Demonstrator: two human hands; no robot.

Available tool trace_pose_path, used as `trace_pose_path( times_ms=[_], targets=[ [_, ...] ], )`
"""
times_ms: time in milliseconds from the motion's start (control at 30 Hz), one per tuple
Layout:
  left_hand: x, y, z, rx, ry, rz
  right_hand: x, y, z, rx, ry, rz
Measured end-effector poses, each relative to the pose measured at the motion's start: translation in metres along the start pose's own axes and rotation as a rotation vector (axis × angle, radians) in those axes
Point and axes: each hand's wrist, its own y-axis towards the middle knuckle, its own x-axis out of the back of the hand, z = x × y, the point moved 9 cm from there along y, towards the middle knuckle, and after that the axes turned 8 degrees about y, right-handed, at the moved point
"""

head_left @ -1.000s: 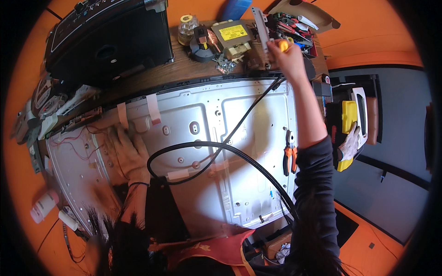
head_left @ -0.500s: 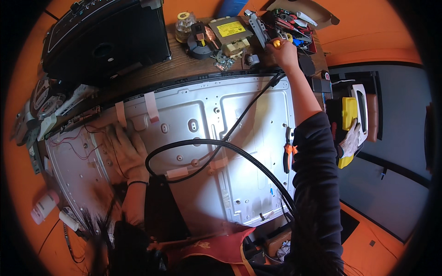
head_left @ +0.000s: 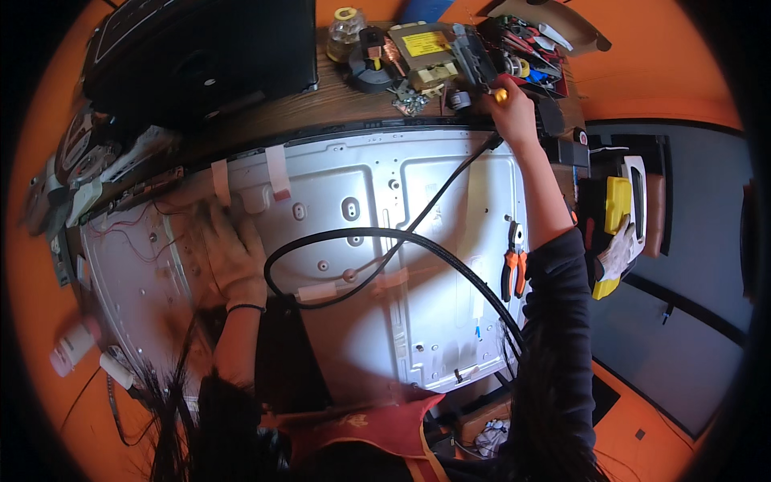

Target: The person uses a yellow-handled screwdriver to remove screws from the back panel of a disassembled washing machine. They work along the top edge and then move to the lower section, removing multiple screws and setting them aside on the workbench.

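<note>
A large silver metal panel (head_left: 317, 181) lies in front of me, like the back of a flat screen. My left hand (head_left: 233, 257) rests flat on its left part, fingers stretched, close to thin red wires (head_left: 120, 233). Over the far right edge, my right hand (head_left: 516, 114) is closed round a tool with a yellow handle (head_left: 501, 95); its working end is hidden. A thick black cable (head_left: 353, 234) loops across the panel. Pliers with orange and black handles (head_left: 515, 265) lie on it near my right sleeve. Strips of pale tape (head_left: 277, 170) stick to the far edge.
A black case (head_left: 201, 72) stands at the far left of the wooden table. Behind the panel are a jar (head_left: 345, 36), a tape dispenser (head_left: 372, 64), loose metal bits (head_left: 410, 101) and a box of tools (head_left: 554, 76). A glove (head_left: 617, 249) lies at the right.
My right hand has come a little nearer to me, off the tool box side toward the panel's far edge, still holding the yellow handle. The whole view has shifted slightly. My left hand stays in place.
</note>
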Motion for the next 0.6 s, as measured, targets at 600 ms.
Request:
trace_pose_path(
  times_ms=[600],
  targets=[
    [-0.005,-0.004,0.003,0.063,0.037,0.063,0.01,-0.01,0.065,0.275,0.246,-0.121]
  ],
)
